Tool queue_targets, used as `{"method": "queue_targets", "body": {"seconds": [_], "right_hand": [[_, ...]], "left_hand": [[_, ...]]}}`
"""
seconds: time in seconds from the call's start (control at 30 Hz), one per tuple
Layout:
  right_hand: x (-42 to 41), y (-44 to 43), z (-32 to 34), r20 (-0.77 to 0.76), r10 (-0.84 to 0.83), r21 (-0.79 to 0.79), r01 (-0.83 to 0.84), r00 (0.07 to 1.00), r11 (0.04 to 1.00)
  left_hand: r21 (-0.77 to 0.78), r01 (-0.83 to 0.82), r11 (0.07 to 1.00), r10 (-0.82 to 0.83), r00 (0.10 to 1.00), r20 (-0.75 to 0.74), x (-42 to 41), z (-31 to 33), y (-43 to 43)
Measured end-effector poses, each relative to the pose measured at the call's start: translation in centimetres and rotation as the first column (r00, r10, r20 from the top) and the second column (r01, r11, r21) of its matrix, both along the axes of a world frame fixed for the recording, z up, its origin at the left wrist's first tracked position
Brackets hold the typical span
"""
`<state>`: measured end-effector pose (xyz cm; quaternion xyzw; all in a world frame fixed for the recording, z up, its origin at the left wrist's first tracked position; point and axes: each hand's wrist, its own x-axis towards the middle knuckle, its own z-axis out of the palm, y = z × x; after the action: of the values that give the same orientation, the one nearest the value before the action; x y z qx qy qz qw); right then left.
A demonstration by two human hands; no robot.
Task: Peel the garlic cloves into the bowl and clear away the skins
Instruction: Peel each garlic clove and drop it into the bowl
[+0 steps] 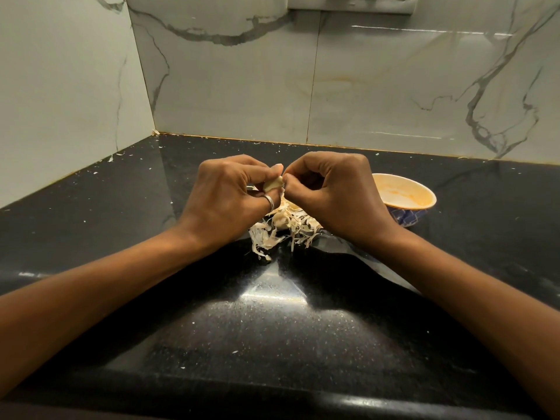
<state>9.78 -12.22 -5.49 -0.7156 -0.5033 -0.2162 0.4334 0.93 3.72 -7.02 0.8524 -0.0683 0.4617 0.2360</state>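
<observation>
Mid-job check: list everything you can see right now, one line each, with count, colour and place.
garlic clove: one, pale cream, pinched between both hands above the skins.
garlic skins: one loose pile, cream-white, on the counter under the hands; any cloves in it cannot be told.
bowl: one, orange-cream inside, blue-patterned outside, right of the hands; contents not visible.
countertop: one, black speckled, scattered with small white flecks.
wall tiles: white marble with grey veins, behind and at left.
switch plate: one, white, top edge.
ring: one, silver, on a left finger.
left hand: holding the clove.
right hand: pinching the clove's tip.

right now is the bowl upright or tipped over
Upright: the blue patterned bowl with the orange-stained inside sits on its base on the black speckled countertop, mouth facing up.
</observation>
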Motion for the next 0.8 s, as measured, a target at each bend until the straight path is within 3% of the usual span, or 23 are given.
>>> {"method": "queue_targets", "body": {"seconds": [0.2, 0.3, 0.53, 0.8], "right_hand": [[0.2, 0.3, 0.1, 0.117, -0.078, -0.034, 0.082, 0.99, 0.996], [0.4, 0.1, 0.3, 0.102, -0.074, -0.044, 0.079, 0.992, 0.996], [0.4, -0.1, 0.5, -0.154, -0.048, -0.034, 0.044, 0.987, 0.998], [-0.1, -0.7, 1.4, -0.484, 0.104, 0.057, -0.087, 0.869, 0.995]], "left_hand": [[0.007, 0.001, 1.0, -0.001, 1.0, -0.02, 0.0, 0.1, -0.1], [-0.011, 0.012, 1.0, -0.012, 1.0, -0.019, -0.1, 0.2, -0.4], [-0.156, 0.061, 0.986, -0.076, 0.993, -0.092, -0.4, 0.5, -0.8], [-0.218, 0.121, 0.968, -0.145, 0.985, -0.098, -0.6, 0.7, -0.8]]}}
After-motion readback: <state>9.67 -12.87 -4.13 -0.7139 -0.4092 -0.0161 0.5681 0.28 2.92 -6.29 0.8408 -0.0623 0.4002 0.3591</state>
